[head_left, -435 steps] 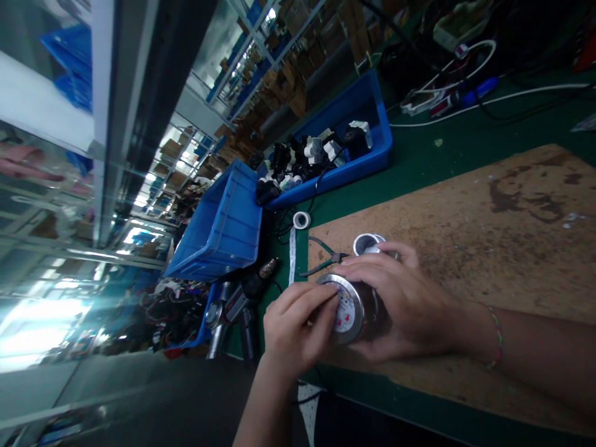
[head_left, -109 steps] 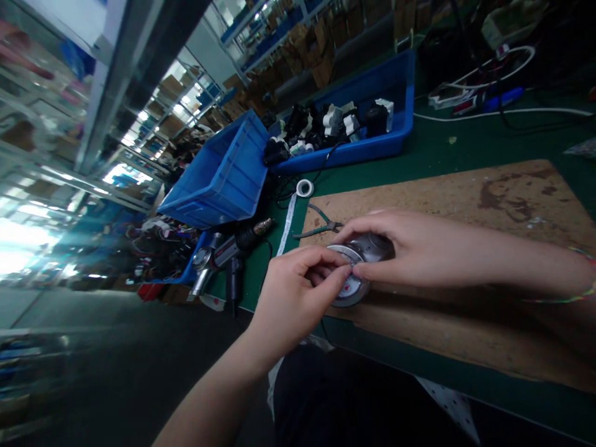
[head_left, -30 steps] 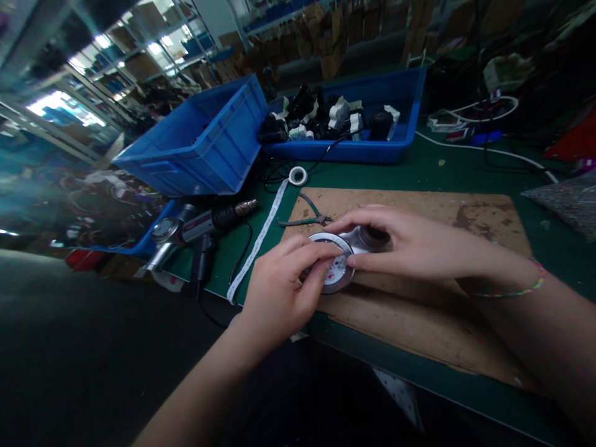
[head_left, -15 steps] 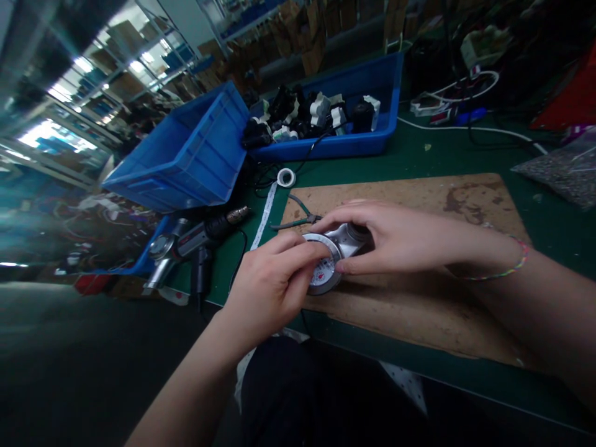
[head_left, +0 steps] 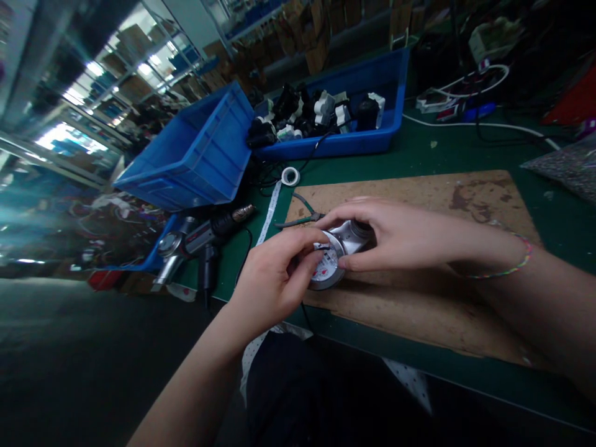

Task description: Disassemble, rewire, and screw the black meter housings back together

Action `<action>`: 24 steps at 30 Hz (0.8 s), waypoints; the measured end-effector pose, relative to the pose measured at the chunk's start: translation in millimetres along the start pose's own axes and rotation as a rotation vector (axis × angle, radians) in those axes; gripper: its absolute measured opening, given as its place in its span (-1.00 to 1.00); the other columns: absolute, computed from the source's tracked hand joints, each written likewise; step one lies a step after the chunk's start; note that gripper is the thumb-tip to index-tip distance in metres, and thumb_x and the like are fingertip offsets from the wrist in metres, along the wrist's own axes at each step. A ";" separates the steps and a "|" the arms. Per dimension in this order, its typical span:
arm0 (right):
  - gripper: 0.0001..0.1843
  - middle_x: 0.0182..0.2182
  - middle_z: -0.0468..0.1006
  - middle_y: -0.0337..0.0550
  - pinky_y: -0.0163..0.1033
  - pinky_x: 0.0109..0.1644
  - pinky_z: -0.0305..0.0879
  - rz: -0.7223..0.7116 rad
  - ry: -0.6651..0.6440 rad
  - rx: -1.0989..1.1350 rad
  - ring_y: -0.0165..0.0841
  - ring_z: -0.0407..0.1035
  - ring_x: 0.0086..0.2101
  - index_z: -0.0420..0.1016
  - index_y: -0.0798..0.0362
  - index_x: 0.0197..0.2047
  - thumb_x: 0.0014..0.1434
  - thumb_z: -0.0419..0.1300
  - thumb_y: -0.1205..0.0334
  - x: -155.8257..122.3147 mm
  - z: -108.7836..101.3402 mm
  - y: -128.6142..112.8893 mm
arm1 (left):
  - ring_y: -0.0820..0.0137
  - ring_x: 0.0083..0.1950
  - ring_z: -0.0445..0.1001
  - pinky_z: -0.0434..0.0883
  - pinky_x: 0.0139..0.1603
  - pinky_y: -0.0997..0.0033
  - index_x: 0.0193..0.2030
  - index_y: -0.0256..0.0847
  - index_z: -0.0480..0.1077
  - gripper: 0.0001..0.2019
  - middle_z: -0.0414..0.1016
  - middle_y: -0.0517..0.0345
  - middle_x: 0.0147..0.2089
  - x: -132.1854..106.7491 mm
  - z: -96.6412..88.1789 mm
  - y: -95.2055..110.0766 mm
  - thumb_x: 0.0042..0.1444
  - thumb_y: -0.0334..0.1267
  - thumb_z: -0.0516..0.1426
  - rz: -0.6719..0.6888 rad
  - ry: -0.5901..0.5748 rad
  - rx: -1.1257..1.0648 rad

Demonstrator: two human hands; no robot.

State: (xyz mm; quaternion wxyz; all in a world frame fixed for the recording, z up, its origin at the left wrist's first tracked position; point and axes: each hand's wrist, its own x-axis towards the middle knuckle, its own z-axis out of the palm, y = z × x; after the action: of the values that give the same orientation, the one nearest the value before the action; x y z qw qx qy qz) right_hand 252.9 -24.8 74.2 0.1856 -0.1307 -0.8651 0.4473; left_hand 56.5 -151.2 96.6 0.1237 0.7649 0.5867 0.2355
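A silvery water meter (head_left: 328, 270) with a round white dial, small printing and a red mark is held at the near left part of a brown board. My right hand (head_left: 388, 239) is wrapped round its metal body, thumb at the dial's rim. At the dial, my left hand (head_left: 277, 270) has its thumb and forefinger close together over the face. A thin dark strip shows by these fingertips; its kind is unclear. Just beyond the hands lie green-handled cutting pliers (head_left: 305, 214), partly on the board.
A heat gun (head_left: 209, 239) lies at the left, beside another silvery meter (head_left: 172, 248). Behind stand a tilted blue bin (head_left: 195, 155) and a blue tray (head_left: 344, 148) of black and white parts. A white tape roll (head_left: 290, 176) and a bag of small pieces (head_left: 570, 164) flank the board (head_left: 442, 310).
My left thumb and forefinger have shifted on the dial, uncovering more of its face and a thin dark strip. My right hand keeps its hold. The whole view has shifted slightly.
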 end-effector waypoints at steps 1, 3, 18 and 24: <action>-0.53 0.01 0.59 -0.15 -0.13 0.00 0.40 -0.003 0.002 -0.007 -0.15 0.46 -0.05 0.57 -0.10 0.08 0.07 0.37 0.12 -0.1 -0.1 0.4 | 0.34 -0.07 0.54 0.47 0.02 0.34 0.03 -0.15 0.47 -0.78 0.58 0.08 -0.05 -0.6 0.6 0.0 0.29 -0.38 0.12 -0.003 0.009 -0.008; -0.54 0.02 0.59 -0.14 -0.11 0.04 0.38 -0.007 0.016 -0.023 -0.14 0.45 -0.02 0.56 -0.11 0.09 0.11 0.35 0.06 -0.3 -0.1 1.4 | 0.34 -0.05 0.54 0.47 0.03 0.34 -0.01 -0.15 0.49 -0.80 0.59 0.08 -0.05 -1.3 1.2 -0.3 0.29 -0.38 0.12 0.016 0.006 -0.015; -0.57 0.02 0.60 -0.12 -0.08 0.10 0.35 0.016 0.039 -0.016 -0.15 0.46 0.01 0.56 -0.07 0.09 0.19 0.28 -0.02 2.1 3.0 -3.3 | 0.34 -0.03 0.51 0.41 0.00 0.38 -0.01 -0.13 0.49 -0.74 0.53 0.10 -0.07 3.4 -5.9 -1.3 0.28 -0.44 0.05 0.106 -0.073 0.093; -0.59 0.04 0.59 -0.14 -0.09 0.10 0.34 0.034 0.047 -0.028 -0.16 0.45 0.02 0.55 -0.07 0.09 0.19 0.29 0.03 1.9 5.1 -2.6 | 0.33 -0.05 0.51 0.41 0.00 0.35 -0.06 -0.15 0.48 -0.78 0.54 0.10 -0.09 6.9 -6.9 2.1 0.28 -0.43 0.05 0.112 -0.094 0.087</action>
State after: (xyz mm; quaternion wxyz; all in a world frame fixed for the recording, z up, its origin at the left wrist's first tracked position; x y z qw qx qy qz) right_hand 248.7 -29.2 73.9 0.1964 -0.1584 -0.8644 0.4348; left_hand 56.2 -145.9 105.0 0.1042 0.8112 0.5465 0.1801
